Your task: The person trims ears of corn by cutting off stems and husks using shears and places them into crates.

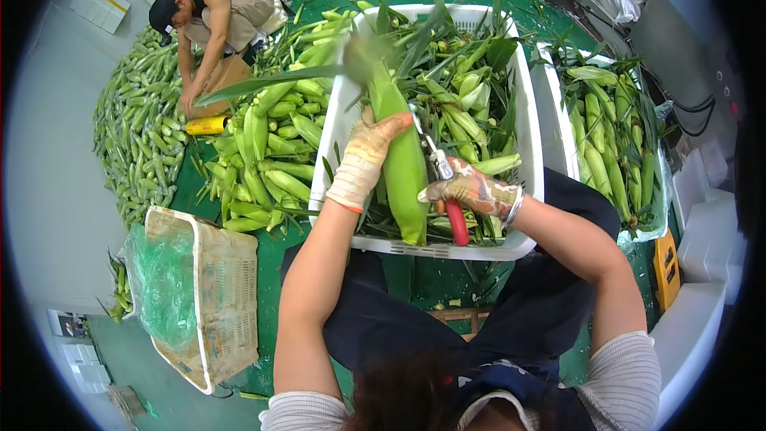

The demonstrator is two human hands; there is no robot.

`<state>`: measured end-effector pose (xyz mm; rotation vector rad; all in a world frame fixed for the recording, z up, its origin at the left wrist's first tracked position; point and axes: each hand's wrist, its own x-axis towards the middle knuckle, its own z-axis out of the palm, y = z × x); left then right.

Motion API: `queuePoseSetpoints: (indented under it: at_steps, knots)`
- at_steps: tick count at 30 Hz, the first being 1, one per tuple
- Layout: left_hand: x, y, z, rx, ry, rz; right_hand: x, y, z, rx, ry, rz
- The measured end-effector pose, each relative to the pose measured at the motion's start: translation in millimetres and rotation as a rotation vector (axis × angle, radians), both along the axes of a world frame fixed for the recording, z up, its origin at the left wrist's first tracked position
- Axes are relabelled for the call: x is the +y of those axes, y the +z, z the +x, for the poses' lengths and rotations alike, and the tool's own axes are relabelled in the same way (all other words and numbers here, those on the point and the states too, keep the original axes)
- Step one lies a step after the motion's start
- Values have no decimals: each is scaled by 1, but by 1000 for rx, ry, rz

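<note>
My left hand [369, 150], in a pale orange-and-white glove, is closed around a green ear of corn in its husk [403, 175]. The ear stands nearly upright above a white basket [479, 253], its leafy top end blurred. In a patterned glove, my right hand [471, 188] grips red-handled pruning shears [456, 223], whose metal part points up beside the ear. Husked ears, loose leaves and trimmings [467, 80] fill the basket below both hands.
Left of the basket lies a pile of corn [279, 144]. Wrapped ears [136, 120] heap up by the wall, where another person [219, 8] crouches over a cardboard box. A dirty crate [227, 303] holds green plastic. More corn [610, 128] fills a container at right.
</note>
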<state>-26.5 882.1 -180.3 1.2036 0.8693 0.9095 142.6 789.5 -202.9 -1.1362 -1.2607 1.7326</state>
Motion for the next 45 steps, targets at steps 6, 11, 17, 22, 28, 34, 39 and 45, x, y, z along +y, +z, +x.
queuePoseSetpoints:
  at_steps: [6, 11, 17, 22, 28, 34, 39, 45]
  knots:
    - [7, -6, -8, 601, -108, 228, 20, -17, 45, -115, 71, 87]
    - [-9, 4, -20, 631, -319, 78, 38, 8, 65, -211, 98, 405]
    - [31, -25, -75, 367, -451, -1, 26, -8, 54, 131, 187, -229]
    - [3, -4, -61, -89, -468, -172, -2, -22, 47, 304, 154, -135]
    - [-10, 4, -50, -231, -474, -350, 9, -9, 36, 379, 341, -72]
    - [20, -4, -26, 20, -414, -368, 65, 30, 48, 281, -168, 38]
    - [152, -30, -96, 248, 385, -162, 37, 24, 169, -342, -214, 98]
    - [303, -31, -260, -108, 968, -231, -86, -28, 342, -1166, -798, -336]
